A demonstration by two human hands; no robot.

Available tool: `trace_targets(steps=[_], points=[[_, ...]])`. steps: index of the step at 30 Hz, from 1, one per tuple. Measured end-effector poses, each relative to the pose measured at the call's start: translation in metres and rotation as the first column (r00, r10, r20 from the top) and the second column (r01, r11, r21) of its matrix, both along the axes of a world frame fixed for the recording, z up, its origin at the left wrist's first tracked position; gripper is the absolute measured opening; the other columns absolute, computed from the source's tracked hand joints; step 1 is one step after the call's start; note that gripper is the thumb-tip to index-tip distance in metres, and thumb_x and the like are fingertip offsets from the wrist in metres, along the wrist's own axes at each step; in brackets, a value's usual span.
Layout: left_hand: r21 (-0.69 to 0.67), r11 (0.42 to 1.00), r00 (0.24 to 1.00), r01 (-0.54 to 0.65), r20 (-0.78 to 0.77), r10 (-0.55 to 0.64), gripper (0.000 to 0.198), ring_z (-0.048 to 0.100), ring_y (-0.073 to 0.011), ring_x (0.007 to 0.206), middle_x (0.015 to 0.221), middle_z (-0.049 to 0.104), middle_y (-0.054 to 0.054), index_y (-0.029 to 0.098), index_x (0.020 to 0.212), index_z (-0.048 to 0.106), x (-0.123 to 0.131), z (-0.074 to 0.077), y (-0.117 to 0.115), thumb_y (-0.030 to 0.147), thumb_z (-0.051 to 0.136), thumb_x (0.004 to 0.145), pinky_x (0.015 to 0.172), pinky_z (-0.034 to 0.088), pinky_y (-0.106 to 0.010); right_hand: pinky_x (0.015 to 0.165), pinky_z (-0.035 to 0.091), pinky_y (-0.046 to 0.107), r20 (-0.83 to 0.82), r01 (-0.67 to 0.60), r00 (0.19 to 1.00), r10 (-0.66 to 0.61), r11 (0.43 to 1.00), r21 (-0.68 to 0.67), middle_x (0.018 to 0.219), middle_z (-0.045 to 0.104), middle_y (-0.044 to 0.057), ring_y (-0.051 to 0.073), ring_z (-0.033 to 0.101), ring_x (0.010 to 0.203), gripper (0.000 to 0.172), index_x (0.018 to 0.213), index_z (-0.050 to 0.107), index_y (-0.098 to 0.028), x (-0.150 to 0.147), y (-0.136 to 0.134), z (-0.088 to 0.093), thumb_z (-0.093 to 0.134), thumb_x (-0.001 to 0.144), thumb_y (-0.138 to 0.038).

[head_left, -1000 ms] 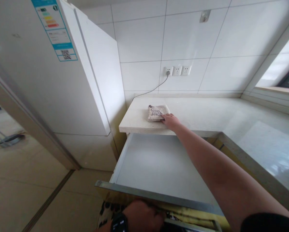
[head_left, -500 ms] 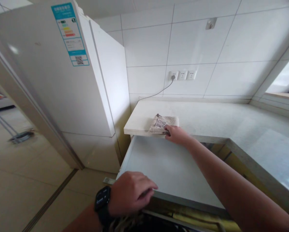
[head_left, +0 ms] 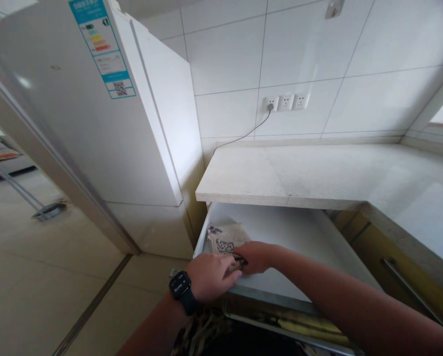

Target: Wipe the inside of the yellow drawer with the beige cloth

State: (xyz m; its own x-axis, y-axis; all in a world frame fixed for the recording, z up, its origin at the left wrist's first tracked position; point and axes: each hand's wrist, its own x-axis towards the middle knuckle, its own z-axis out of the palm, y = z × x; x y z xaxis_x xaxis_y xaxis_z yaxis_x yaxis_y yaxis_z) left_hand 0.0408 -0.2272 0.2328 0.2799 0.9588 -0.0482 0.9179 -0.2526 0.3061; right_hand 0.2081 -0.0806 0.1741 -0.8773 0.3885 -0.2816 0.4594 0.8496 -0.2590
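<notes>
A folded beige towel (head_left: 227, 237) with a dark curly pattern is inside the pulled-out white drawer (head_left: 277, 222), at its near left part. My right hand (head_left: 256, 257) pinches the towel's near right edge, fingers closed. My left hand (head_left: 212, 274), wearing a black watch (head_left: 180, 286), meets it there, thumb and fingers closed around the towel's near edge. The fingertips of both hands are close together, and part of the towel is hidden behind them. I cannot tell whether the towel rests on the drawer bottom.
Above the drawer runs a pale countertop (head_left: 251, 170) with a projecting edge. A white refrigerator (head_left: 132, 143) stands to the left. A plug cord (head_left: 249, 132) leads from the wall sockets (head_left: 286, 102). At right is a cabinet handle (head_left: 410, 287); a long-handled dustpan (head_left: 49, 211) lies farther left.
My right hand has brought the towel off the countertop, down and toward me into the drawer. My left hand has moved up and right to the towel's edge. The view has tilted down slightly.
</notes>
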Motion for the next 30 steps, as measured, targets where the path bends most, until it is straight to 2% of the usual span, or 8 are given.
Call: trace_targets(steps=[3,7,9,13,17,20,25,30], points=[[-0.027,1.0,1.0,-0.002,0.027,0.002,0.037,0.069,-0.0227,0.086,0.096,0.074,0.0,0.029,0.108,0.067,-0.002,0.0,0.002,0.055,0.043,0.098,0.066,0.043,-0.032,0.068,0.049,0.036,0.024,-0.056,0.998,0.055,0.998,0.037,0.1,0.074,0.011,0.03,0.069,0.086,0.05,0.117,0.064,-0.023,0.003,0.004,-0.002,0.069,0.074,-0.047],[-0.035,0.999,0.999,-0.001,0.033,0.002,0.038,0.069,-0.0242,0.086,0.096,0.074,-0.002,0.026,0.104,0.067,-0.001,0.001,0.001,0.054,0.042,0.098,0.067,0.043,-0.032,0.084,0.049,0.049,-0.033,-0.143,0.987,0.159,0.947,0.286,0.116,0.066,0.018,0.037,0.062,0.105,0.074,0.129,0.058,-0.018,0.0,0.0,-0.004,0.074,0.069,-0.058],[-0.04,0.999,1.0,-0.003,0.026,0.004,0.038,0.07,-0.0259,0.088,0.097,0.074,-0.003,0.026,0.104,0.067,0.001,0.003,0.0,0.054,0.042,0.098,0.068,0.045,-0.033,0.091,0.046,0.054,-0.111,-0.119,0.98,0.163,0.938,0.326,0.127,0.06,0.019,0.038,0.056,0.114,0.073,0.134,0.057,-0.021,-0.003,-0.003,-0.007,0.065,0.077,-0.067],[-0.055,0.998,1.0,-0.013,0.001,0.014,0.041,0.071,-0.0292,0.089,0.097,0.075,-0.005,0.024,0.105,0.066,0.004,0.007,-0.001,0.055,0.039,0.098,0.07,0.049,-0.038,0.101,0.036,0.065,-0.174,0.04,0.985,-0.001,0.975,0.218,0.152,0.042,0.018,0.042,0.041,0.134,0.069,0.147,0.048,-0.032,-0.01,-0.003,-0.013,0.045,0.091,-0.071],[-0.111,0.994,1.0,0.008,0.008,-0.008,0.05,0.072,-0.0307,0.092,0.098,0.075,-0.007,0.024,0.1,0.067,0.008,0.006,-0.002,0.058,0.031,0.1,0.074,0.051,-0.041,0.102,0.019,0.081,-0.077,0.181,0.981,-0.178,0.983,0.031,0.166,0.019,0.017,0.049,0.014,0.148,0.082,0.154,0.038,-0.036,-0.021,0.007,-0.01,0.042,0.086,-0.081],[-0.198,0.98,1.0,0.023,0.021,-0.02,0.063,0.072,-0.0316,0.093,0.098,0.076,-0.01,0.023,0.099,0.068,0.013,0.003,-0.006,0.064,0.02,0.1,0.074,0.051,-0.04,0.098,0.025,0.082,-0.027,0.261,0.964,-0.263,0.963,-0.072,0.169,0.008,0.015,0.053,0.004,0.148,0.096,0.157,0.033,-0.035,-0.034,0.011,-0.01,0.045,0.078,-0.088],[-0.311,0.95,0.999,0.005,0.04,0.008,0.068,0.072,-0.0307,0.093,0.1,0.076,-0.011,0.025,0.104,0.07,0.016,0.001,-0.012,0.068,0.018,0.098,0.072,0.051,-0.038,0.099,0.028,0.078,-0.06,0.229,0.972,-0.226,0.972,0.06,0.168,0.011,0.022,0.056,0.003,0.147,0.109,0.157,0.033,-0.024,-0.054,0.001,-0.033,0.056,0.071,-0.086],[-0.383,0.923,0.999,0.025,0.039,-0.011,0.055,0.072,-0.0313,0.096,0.105,0.075,-0.011,0.025,0.114,0.069,0.01,0.0,0.0,0.061,0.031,0.098,0.078,0.054,-0.041,0.101,0.029,0.074,-0.14,0.172,0.979,-0.148,0.97,0.171,0.168,0.014,0.021,0.054,0.01,0.148,0.098,0.157,0.034,-0.025,-0.056,0.008,-0.051,0.053,0.078,-0.079]])
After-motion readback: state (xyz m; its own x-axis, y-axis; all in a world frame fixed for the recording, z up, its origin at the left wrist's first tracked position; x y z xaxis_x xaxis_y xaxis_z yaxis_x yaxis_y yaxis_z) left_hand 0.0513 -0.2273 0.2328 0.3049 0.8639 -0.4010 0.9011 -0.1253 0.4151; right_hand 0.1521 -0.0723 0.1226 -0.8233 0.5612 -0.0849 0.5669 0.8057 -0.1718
